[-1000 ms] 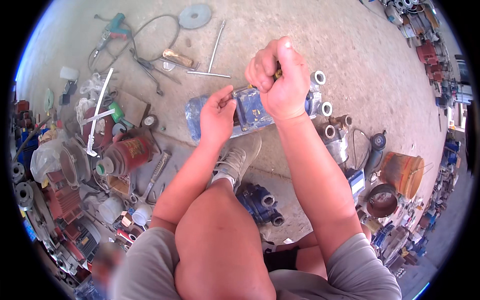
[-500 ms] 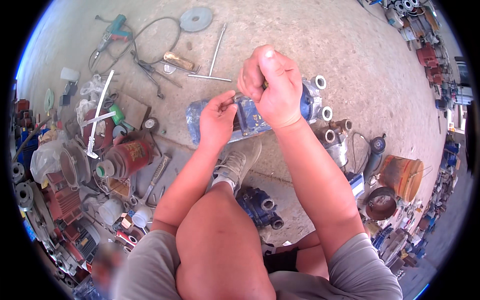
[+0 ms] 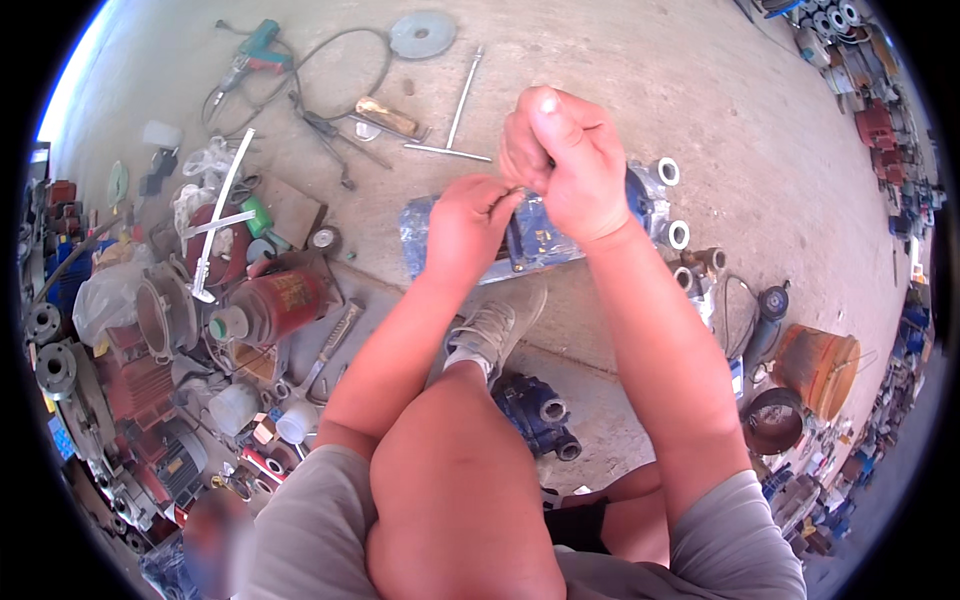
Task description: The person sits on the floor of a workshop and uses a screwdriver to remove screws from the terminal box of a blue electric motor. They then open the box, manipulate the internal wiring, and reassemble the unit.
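A blue machine body (image 3: 545,243), like a motor with a pump end, lies on the floor ahead of my foot, partly wrapped in clear plastic. Two pale round ports stick out at its right end. My left hand (image 3: 465,228) is over its middle, thumb and fingertips pinched together beside a dark flange edge. Whatever lies in that pinch is too small to name. My right hand (image 3: 575,165) is curled into a fist just above and right of it, thumb on top. The fingers hide what it holds, if anything.
A T-handle wrench (image 3: 462,105), a wooden-handled tool (image 3: 386,117), a green power drill (image 3: 262,45) and a grey disc (image 3: 422,35) lie beyond. Left are a caliper (image 3: 225,210) and a red cylindrical machine (image 3: 285,303). A smaller blue pump (image 3: 530,415) and rusty bucket (image 3: 815,370) are nearer.
The whole view has shifted, so floor things appear farther right. My left fingertips have closed into a tighter pinch and come nearer my right fist, which stays curled.
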A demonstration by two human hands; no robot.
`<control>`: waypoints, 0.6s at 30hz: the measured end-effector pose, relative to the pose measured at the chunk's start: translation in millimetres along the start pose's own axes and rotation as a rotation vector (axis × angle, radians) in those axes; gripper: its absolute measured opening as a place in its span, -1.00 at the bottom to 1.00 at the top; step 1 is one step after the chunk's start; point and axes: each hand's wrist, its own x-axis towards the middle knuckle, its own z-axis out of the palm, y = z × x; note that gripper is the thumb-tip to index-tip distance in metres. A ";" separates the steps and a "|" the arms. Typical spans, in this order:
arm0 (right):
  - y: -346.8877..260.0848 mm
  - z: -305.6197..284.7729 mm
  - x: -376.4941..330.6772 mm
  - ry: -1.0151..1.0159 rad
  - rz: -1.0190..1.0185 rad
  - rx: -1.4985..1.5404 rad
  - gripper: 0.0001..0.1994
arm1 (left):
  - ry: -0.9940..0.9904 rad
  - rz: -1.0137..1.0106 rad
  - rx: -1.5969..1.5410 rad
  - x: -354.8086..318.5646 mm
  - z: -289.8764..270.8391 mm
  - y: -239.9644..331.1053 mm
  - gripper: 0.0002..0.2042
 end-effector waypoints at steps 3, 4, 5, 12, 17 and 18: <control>-3.0 -7.8 5.9 -0.073 0.062 -0.061 -0.49 | -0.001 0.018 0.020 1.2 -1.8 1.5 -0.88; -5.3 -8.5 8.9 -0.089 0.091 -0.089 -0.48 | 0.016 0.042 0.030 1.2 -0.8 0.9 -0.89; -8.4 -8.8 11.0 -0.105 0.120 -0.117 -0.48 | 0.007 0.039 0.038 1.9 -1.1 -0.1 -0.89; -50.2 2.0 11.4 -0.402 -0.247 -1.375 -0.68 | -0.051 0.030 0.122 -1.9 -5.5 -7.7 -0.91; -89.8 13.9 -2.0 -0.794 -0.183 -1.798 -0.79 | 0.005 0.100 0.046 -1.2 -4.3 -10.6 -0.90; -91.1 13.1 0.5 -0.837 -0.170 -1.822 -0.80 | 0.005 0.098 0.045 -2.7 -4.8 -10.8 -0.90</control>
